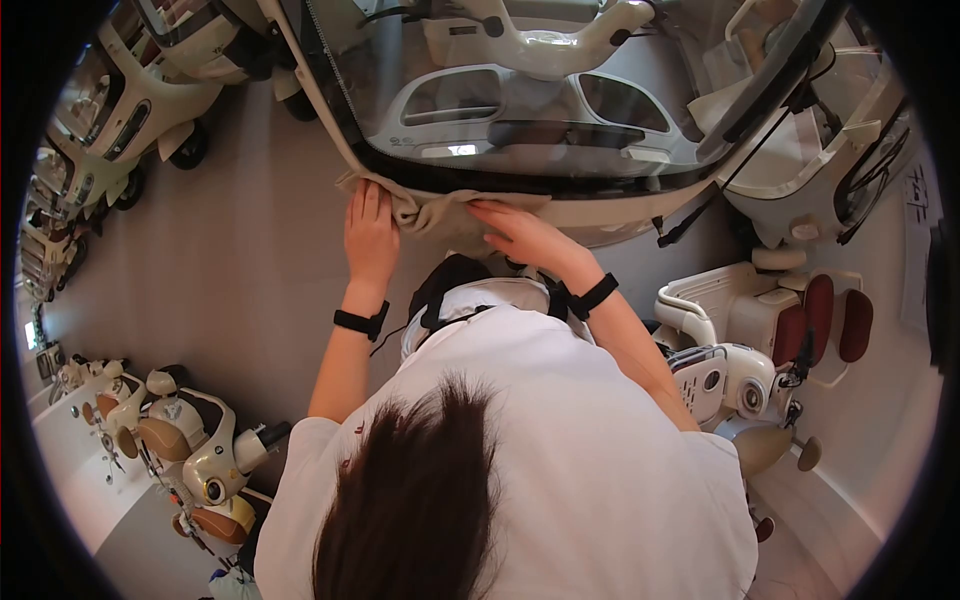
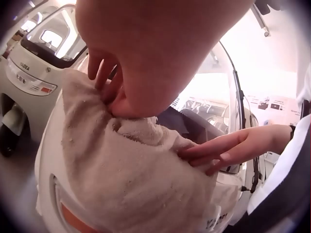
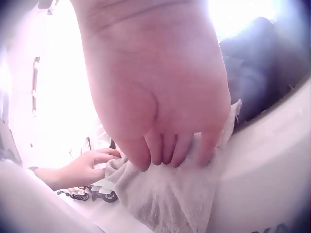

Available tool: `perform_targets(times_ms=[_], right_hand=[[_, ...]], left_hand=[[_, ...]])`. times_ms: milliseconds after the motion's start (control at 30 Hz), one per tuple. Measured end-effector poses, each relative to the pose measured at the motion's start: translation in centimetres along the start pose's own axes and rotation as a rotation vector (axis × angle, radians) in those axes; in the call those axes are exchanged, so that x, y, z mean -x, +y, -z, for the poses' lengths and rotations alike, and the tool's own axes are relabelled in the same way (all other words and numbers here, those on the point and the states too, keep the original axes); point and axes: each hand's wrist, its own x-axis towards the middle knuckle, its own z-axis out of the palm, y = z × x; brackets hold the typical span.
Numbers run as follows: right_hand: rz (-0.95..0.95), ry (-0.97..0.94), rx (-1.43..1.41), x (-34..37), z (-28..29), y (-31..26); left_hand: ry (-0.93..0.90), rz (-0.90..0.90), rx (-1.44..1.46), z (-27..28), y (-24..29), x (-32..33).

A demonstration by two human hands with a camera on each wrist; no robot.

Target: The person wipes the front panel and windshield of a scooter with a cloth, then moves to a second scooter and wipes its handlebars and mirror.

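Observation:
A beige cloth (image 1: 430, 212) (image 2: 131, 179) (image 3: 165, 199) lies bunched over the light body (image 1: 600, 212) of a small vehicle, just below its windshield's dark lower edge. At the cloth's left end, the left hand (image 1: 372, 235) (image 2: 150, 63) (image 3: 80, 170) rests on it with extended fingers. The right hand (image 1: 530, 240) (image 2: 233, 150) (image 3: 160, 87) presses the cloth farther right, fingers fairly straight and pointing left in the head view. Folds rise between the two hands, and in the left wrist view the cloth drapes down the vehicle's front.
Cream scooters and small vehicles (image 1: 130, 110) line the left side. More scooters (image 1: 210, 470) stand at the lower left, and others with red seats (image 1: 818, 315) at the right. Black wiper arms (image 1: 690, 228) hang by the vehicle's right corner. Grey floor (image 1: 250, 250) shows at left.

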Motion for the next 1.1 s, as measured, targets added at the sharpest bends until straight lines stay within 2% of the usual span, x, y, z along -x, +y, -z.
perform_targets(times_ms=[100, 167, 267, 333, 400, 467, 500, 567, 600, 633, 700, 733, 800, 833, 900, 933, 1100], right_hand=[[-0.013, 0.006, -0.075, 0.8, 0.4, 0.4], [-0.019, 0.022, -0.114, 2.3, 1.0, 0.8], [-0.127, 0.148, -0.177, 5.9, 1.3, 1.5], [-0.208, 0.315, -0.106, 8.7, 1.5, 2.3], [-0.286, 0.389, -0.062, 11.0, 2.1, 3.0], [-0.378, 0.459, 0.031, 12.9, 3.0, 3.8], [-0.386, 0.470, 0.034, 13.7, 3.1, 4.8], [-0.459, 0.682, 0.223, 15.0, 2.5, 8.1], [-0.504, 0.756, 0.286, 15.3, 2.5, 10.5], [-0.510, 0.763, 0.289, 14.9, 3.6, 10.8], [-0.675, 1.013, 0.006, 14.1, 5.7, 11.3], [-0.677, 1.021, 0.008, 13.4, 6.6, 11.5], [-0.784, 1.197, -0.045, 11.9, 8.5, 12.2], [-0.786, 1.203, -0.040, 11.7, 9.2, 13.7], [-0.812, 1.394, 0.056, 11.3, 10.1, 16.8], [-0.728, 1.475, 0.049, 11.2, 10.8, 17.5], [-0.677, 1.514, 0.077, 10.7, 10.6, 16.9]], left_hand=[[-0.052, -0.031, 0.070, 0.0, 1.2, -0.3], [-0.164, -0.168, 0.215, -0.7, 2.5, -0.4], [-0.216, -0.272, 0.318, -0.6, 5.2, -1.1], [-0.215, -0.334, 0.375, -0.1, 7.0, -2.5], [-0.214, -0.397, 0.435, -0.3, 8.6, -3.6], [-0.394, -0.452, 0.460, -0.9, 10.2, -4.8], [-0.393, -0.465, 0.464, -1.3, 11.2, -5.3], [-0.491, -0.581, 0.433, -1.9, 13.5, -6.2], [-0.618, -0.590, 0.426, -1.9, 14.9, -6.8], [-0.617, -0.600, 0.427, -2.4, 16.0, -7.0], [-0.529, -0.676, 0.757, -3.8, 17.8, -6.6], [-0.529, -0.685, 0.757, -5.0, 18.7, -6.5], [-0.436, -0.796, 0.769, -7.5, 20.8, -6.8], [-0.434, -0.803, 0.772, -8.5, 21.9, -7.0], [-0.408, -0.902, 0.657, -9.4, 23.5, -7.5], [-0.408, -0.901, 0.657, -9.5, 24.0, -7.6], [-0.465, -0.889, 0.648, -9.3, 23.4, -7.8]])
